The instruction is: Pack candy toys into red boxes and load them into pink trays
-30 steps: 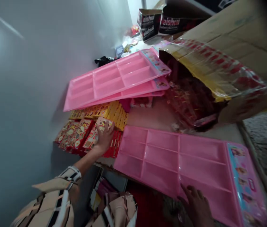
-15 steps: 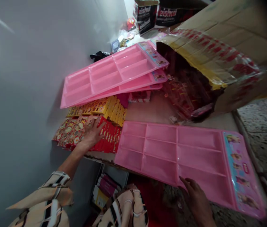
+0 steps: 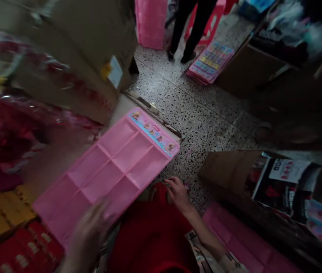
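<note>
A pink plastic tray [image 3: 98, 185] with rectangular compartments lies tilted across the view, a printed picture strip at its far end. Its compartments hold nothing. Over the tray's near part is my left hand [image 3: 89, 231], smeared by motion; whether it touches the tray I cannot tell. My right hand [image 3: 179, 195] hangs just off the tray's right edge, fingers loosely stretched and nothing in them. Red boxes [image 3: 21, 250] and yellow boxes [image 3: 4, 212] stand in rows to the left of the tray.
A big cardboard box [image 3: 92, 41] with torn tape fills the upper left, reddish plastic packs [image 3: 4, 129] beside it. Across the speckled floor [image 3: 175, 102] stands a person [image 3: 189, 26] near filled pink trays [image 3: 210, 62]. Cartons [image 3: 286, 185] and more pink trays [image 3: 243, 239] are at right.
The view has swung to the right, bringing in the floor and the person. My left hand has gone from the red boxes to over the tray; my right hand is now off the tray's edge.
</note>
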`<state>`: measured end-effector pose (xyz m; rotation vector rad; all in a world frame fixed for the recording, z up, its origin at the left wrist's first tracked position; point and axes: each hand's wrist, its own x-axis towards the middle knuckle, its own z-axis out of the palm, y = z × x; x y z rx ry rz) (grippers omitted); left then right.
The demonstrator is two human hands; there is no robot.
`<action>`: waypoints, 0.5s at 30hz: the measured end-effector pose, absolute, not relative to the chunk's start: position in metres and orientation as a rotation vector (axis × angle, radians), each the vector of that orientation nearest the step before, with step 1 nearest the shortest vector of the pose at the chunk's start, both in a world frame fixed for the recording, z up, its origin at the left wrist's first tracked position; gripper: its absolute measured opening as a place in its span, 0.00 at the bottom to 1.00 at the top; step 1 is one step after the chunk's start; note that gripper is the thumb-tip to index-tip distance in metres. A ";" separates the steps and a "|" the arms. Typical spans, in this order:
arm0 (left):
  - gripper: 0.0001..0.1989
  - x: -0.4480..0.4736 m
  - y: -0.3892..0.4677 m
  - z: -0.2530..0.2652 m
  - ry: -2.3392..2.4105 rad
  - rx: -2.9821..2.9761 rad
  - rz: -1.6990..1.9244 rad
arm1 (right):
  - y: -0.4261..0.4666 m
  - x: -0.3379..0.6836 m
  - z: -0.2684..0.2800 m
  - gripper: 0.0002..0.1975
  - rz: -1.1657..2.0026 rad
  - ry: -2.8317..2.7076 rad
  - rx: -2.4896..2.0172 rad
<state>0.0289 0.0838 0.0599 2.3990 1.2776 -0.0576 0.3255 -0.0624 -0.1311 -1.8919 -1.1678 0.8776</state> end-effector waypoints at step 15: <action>0.23 0.251 0.039 -0.436 1.552 1.306 -0.506 | -0.282 0.384 -0.433 0.24 1.221 -0.302 -2.175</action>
